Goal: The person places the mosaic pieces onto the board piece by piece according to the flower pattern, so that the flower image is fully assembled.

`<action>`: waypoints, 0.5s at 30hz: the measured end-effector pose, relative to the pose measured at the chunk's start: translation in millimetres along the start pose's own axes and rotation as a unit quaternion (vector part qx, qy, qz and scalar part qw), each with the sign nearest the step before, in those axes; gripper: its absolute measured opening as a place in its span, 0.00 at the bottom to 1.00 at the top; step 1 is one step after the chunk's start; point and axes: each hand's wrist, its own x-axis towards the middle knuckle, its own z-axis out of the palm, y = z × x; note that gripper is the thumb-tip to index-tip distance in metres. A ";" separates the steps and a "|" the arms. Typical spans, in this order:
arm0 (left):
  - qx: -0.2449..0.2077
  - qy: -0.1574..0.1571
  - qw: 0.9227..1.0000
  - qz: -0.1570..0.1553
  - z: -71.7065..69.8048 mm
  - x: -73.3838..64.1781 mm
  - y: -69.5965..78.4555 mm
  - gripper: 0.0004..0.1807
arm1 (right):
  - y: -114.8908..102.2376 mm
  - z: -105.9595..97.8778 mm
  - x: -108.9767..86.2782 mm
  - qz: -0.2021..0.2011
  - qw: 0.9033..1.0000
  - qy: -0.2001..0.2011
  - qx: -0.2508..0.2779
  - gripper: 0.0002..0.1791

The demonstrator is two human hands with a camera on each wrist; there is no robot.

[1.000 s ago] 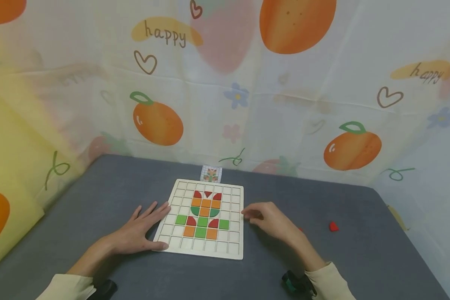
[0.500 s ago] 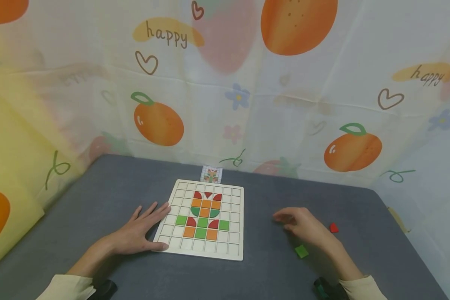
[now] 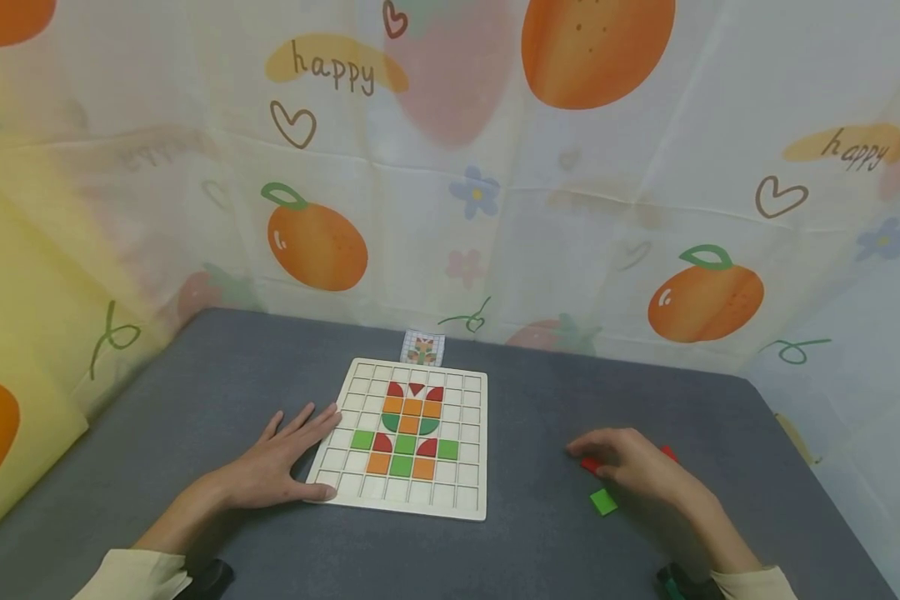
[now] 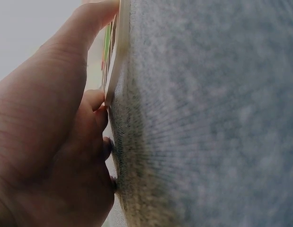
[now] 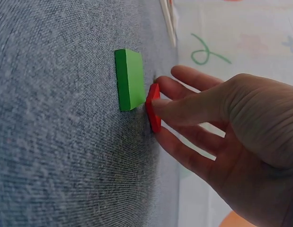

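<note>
A pale grid board (image 3: 461, 500) bears red, orange and green tiles arranged in a flower-like pattern. My left hand (image 3: 266, 471) lies along its left side with fingers spread, thumb on the near left corner; in the left wrist view the thumb reaches onto the board's edge. Right of the board, my right hand (image 3: 637, 462) bends over a small red tile (image 5: 153, 109), pinching it between thumb and fingers close to the cloth. Beside it a green square tile (image 5: 131, 80) lies flat. Another red tile (image 3: 669, 453) shows partly behind the right hand.
A small card (image 3: 422, 348) printed with a similar pattern lies just beyond the board's far edge. Dark grey cloth (image 3: 525, 542) covers the table. A printed fabric backdrop (image 3: 435, 225) stands behind it.
My right hand has moved right from beside the board's right edge to the red tile and now pinches it. The green tile has come into view. The left hand stays put.
</note>
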 end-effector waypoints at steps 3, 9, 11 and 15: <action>0.002 -0.001 1.000 0.000 -0.1 -0.1 0.3 0.58 | 1.8 0.6 -1.3 0.005 1.000 0.005 0.006 0.20; 0.000 -0.003 1.000 -0.006 -1.2 -0.2 1.7 0.58 | 4.1 -0.4 -2.4 0.019 0.999 0.025 0.009 0.19; 0.000 -0.003 1.000 -0.006 -1.5 -0.2 2.0 0.58 | 4.2 -1.2 -3.1 0.020 0.999 0.033 0.007 0.19; 0.001 -0.005 1.000 -0.003 -1.3 -0.4 1.8 0.58 | 3.6 -3.3 -4.5 0.018 0.999 0.038 0.013 0.19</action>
